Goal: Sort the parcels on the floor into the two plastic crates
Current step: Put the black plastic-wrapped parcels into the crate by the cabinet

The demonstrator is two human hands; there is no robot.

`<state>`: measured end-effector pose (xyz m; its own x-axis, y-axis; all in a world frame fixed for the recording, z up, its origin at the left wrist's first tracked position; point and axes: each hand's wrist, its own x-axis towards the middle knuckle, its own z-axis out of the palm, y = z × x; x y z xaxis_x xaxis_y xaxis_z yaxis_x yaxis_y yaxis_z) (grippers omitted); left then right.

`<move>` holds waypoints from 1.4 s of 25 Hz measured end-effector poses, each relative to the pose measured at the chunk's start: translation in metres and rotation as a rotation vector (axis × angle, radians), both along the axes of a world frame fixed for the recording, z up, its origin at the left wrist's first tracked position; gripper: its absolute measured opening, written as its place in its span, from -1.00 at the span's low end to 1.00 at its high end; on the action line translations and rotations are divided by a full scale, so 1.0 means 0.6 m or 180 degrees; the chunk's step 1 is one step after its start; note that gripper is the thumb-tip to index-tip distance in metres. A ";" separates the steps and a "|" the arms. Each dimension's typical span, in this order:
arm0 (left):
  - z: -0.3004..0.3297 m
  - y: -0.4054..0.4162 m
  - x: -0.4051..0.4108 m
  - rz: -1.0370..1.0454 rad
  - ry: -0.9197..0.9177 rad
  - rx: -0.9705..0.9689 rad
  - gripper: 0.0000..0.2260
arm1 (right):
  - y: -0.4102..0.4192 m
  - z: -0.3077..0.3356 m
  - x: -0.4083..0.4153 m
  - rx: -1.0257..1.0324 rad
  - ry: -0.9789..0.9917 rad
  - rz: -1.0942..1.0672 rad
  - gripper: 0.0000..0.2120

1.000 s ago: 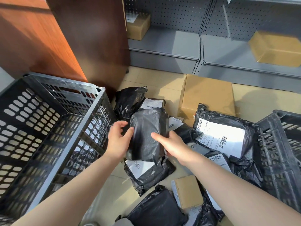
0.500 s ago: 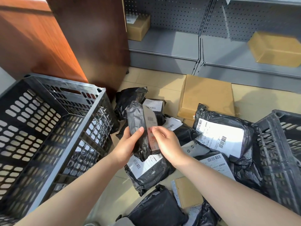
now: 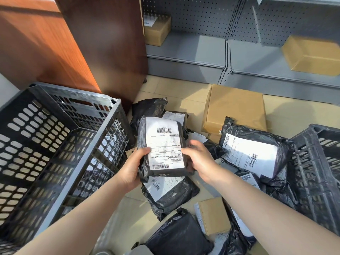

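- While its white label is facing up, a black parcel [image 3: 161,146] is being held above the floor pile [image 3: 171,194], between the left crate [image 3: 55,144] and the right crate [image 3: 320,172].
- Its lower left edge is being gripped by the left hand [image 3: 131,170].
- Its right edge is being pinched by the right hand [image 3: 200,159].

right crate [image 3: 320,173] cut off at the frame edge, label [image 3: 166,144] print too small to read

Behind your work area
You had a wooden cabinet [image 3: 88,43] standing at left; beside it ran grey pegboard shelving [image 3: 193,50] holding two cardboard boxes [image 3: 156,29] [image 3: 311,54], over tiled floor [image 3: 184,92].
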<state>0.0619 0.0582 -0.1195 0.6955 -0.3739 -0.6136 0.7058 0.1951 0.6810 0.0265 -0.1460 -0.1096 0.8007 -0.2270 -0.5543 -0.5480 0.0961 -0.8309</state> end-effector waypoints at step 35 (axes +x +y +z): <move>0.212 0.301 0.059 0.2125 -0.0653 0.0118 -0.80 | 0.281 0.177 0.106 -0.0364 -0.0757 0.0952 -0.39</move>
